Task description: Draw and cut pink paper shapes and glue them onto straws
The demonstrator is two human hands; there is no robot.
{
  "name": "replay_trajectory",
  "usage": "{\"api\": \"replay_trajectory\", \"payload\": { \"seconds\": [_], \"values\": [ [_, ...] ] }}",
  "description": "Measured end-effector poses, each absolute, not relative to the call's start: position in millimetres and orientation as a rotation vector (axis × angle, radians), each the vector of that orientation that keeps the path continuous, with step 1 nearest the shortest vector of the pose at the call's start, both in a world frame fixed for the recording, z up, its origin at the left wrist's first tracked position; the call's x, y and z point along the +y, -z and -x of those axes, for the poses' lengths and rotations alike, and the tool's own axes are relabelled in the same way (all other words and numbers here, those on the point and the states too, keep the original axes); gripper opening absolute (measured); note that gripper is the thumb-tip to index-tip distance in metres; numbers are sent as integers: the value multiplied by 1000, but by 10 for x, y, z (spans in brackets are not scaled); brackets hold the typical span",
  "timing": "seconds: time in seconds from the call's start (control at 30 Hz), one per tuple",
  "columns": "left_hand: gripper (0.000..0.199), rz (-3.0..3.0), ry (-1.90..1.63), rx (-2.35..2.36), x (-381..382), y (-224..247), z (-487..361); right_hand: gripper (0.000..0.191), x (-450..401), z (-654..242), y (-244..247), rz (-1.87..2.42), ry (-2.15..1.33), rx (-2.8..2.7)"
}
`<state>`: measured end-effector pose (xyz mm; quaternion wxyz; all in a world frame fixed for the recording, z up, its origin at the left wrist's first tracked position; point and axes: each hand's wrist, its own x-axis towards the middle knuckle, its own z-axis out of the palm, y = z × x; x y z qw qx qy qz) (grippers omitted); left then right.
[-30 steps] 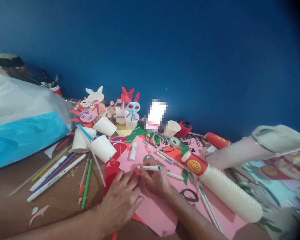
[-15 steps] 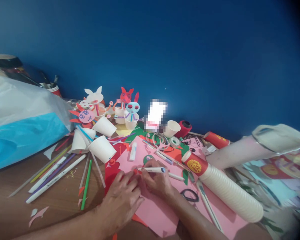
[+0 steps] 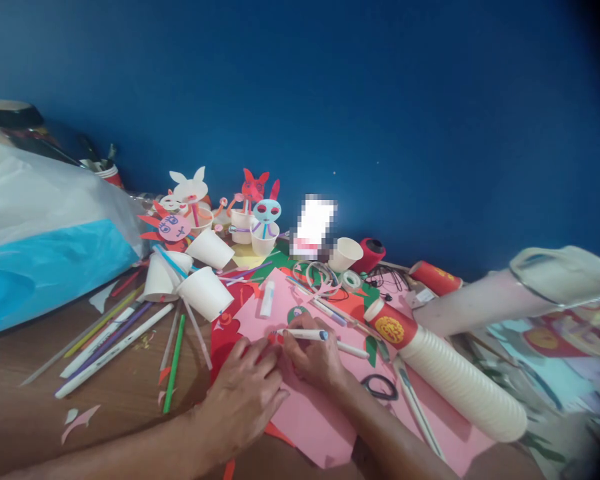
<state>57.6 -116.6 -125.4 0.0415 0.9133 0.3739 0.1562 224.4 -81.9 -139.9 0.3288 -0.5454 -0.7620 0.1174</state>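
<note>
Over pink paper (image 3: 320, 427), right hand's grip (image 3: 313, 357) closed around white marker (image 3: 307, 335).

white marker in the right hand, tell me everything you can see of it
The white marker is slim and straight, with a smooth barrel that looks like plastic and a blue rear end. The right hand holds it in its fingers, which hide part of it. It looks nearly level above the pink paper, its narrow writing end toward picture left, close to the left hand. Whether the tip touches anything is too small to tell.
</note>
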Motion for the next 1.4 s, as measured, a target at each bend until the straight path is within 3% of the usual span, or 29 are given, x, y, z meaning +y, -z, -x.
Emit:
{"api": "replay_trajectory", "payload": {
  "seconds": [0.5,1.4],
  "values": [
    [25,-2809,-404,1135,-1184,1224,-564,8,-842,-2259,1395,1444,-466,-1871],
    [26,-2765,-349,1141,-1184,1209,-566,8,-841,-2256,1378,1459,-395,-1888]
  ]
}}
